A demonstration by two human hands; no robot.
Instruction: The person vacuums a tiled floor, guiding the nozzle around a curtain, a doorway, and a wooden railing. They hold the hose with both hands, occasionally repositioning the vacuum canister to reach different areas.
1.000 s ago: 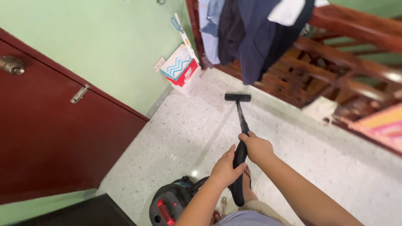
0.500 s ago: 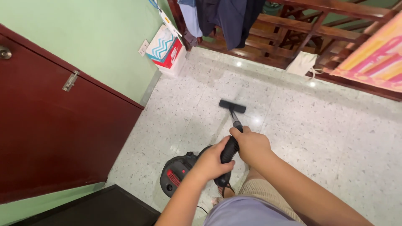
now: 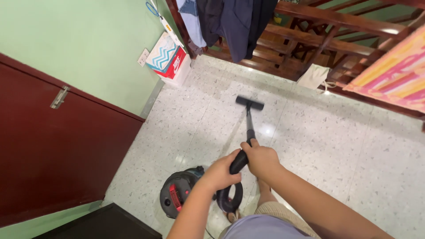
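Both hands clamp the black vacuum wand (image 3: 249,128): left hand (image 3: 220,171) low on its handle, right hand (image 3: 262,158) just above. The floor nozzle (image 3: 249,102) rests on speckled floor (image 3: 336,141); canister vacuum (image 3: 179,194) apparently sits beside the feet.

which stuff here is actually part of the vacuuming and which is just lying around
In use:
- vacuum wand, gripped by left hand and right hand
- floor nozzle
- black hose
- canister vacuum

Lying about:
- shoe boxes by the wall
- hanging clothes
- cloth bag
- striped fabric
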